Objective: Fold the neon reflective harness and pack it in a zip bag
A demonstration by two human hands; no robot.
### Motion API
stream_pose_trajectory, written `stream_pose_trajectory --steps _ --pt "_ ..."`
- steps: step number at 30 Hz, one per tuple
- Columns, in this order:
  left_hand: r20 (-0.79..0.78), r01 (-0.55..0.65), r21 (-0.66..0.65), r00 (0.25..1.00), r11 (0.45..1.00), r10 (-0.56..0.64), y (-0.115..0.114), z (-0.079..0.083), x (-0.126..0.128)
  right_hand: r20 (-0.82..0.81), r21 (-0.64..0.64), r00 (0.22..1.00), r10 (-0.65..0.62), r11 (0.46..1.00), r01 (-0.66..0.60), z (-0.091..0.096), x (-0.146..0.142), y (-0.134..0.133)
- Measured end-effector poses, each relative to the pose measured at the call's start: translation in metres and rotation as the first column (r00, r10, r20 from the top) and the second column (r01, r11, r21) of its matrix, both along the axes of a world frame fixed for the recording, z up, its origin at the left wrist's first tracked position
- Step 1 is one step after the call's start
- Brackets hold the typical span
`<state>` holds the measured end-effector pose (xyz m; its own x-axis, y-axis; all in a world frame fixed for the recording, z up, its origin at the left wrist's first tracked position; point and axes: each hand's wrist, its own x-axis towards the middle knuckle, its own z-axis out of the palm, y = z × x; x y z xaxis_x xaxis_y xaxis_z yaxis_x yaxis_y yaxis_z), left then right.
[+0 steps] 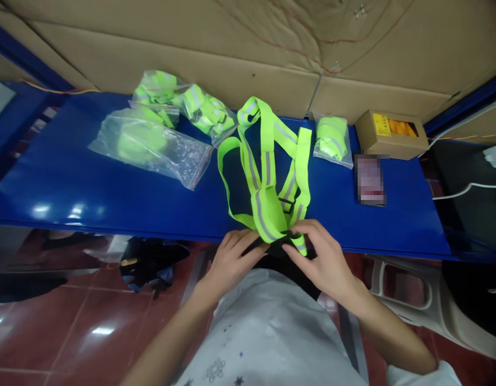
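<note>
A neon yellow-green reflective harness (268, 179) with silver stripes lies looped on the blue table, its near end at the front edge. My left hand (235, 252) grips the strap's near fold from the left, fingers closed at its lower edge. My right hand (320, 254) pinches the harness by a small black buckle at the near end, thumb and fingers nearly meeting. Another black buckle (287, 205) sits a little farther up among the straps. Part of the near end is hidden behind my fingers.
Clear bags with neon straps (208, 110) lie at the back left, beside a larger clear bag (151, 142). Another bagged strap (331, 139), a cardboard box (392, 134) and a blurred-out item (369, 179) are on the right. A plastic stool (416, 295) stands below the table (71, 177).
</note>
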<state>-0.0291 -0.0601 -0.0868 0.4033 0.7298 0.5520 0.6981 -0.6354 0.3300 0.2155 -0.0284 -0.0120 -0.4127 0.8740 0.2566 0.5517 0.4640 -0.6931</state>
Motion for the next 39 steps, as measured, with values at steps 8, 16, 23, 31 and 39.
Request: stream_pose_trajectory --steps 8,16,23,31,39 --pt "0.139 0.141 -0.023 0.981 0.99 -0.137 0.023 0.027 0.014 -0.069 0.059 0.997 -0.039 0.997 0.043 0.022 0.005 0.005" --pt "0.215 0.131 -0.055 0.97 0.99 -0.116 0.037 0.033 0.019 -0.062 0.177 0.998 0.002 0.984 0.009 0.032 0.008 0.013" --pt "0.273 0.153 -0.049 0.953 0.987 -0.135 0.044 0.034 0.025 0.005 0.293 0.993 0.12 0.949 -0.116 0.035 0.005 0.023" --pt "0.315 0.166 -0.073 0.94 0.983 -0.135 0.044 0.033 0.027 0.045 0.321 0.988 0.145 0.935 -0.152 0.036 0.006 0.029" --pt "0.381 0.165 -0.034 0.914 0.986 -0.14 0.044 0.027 0.033 0.049 0.37 0.987 0.151 0.916 -0.158 0.03 0.013 0.031"
